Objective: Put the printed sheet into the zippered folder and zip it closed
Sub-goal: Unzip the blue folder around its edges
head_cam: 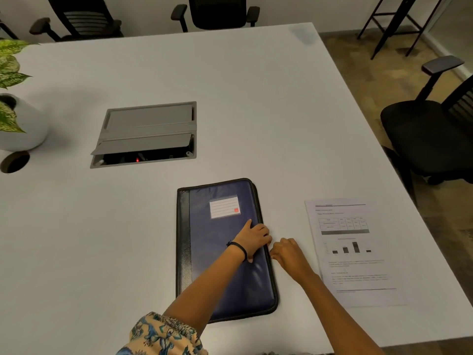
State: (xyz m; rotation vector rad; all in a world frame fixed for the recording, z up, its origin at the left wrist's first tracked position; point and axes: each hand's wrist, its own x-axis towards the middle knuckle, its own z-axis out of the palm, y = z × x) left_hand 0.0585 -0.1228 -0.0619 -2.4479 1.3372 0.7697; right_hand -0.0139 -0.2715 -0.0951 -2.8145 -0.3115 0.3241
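A dark blue zippered folder [220, 254] with a black spine and a white label lies flat and closed on the white table [102, 239]. My left hand [252, 238] rests on its right edge, fingers curled over the zipper side. My right hand [288, 253] is just beside that edge with its fingertips pinched at the zipper; what they hold is hidden. The printed sheet [355, 252], with a table and a bar chart on it, lies flat on the table to the right of the folder, untouched.
A grey cable box [146, 133] with a half-raised lid is set into the table behind the folder. A potted plant [15, 119] stands at the far left beside a round cable hole [14, 162]. Black office chairs [425, 139] surround the table; its right edge is near the sheet.
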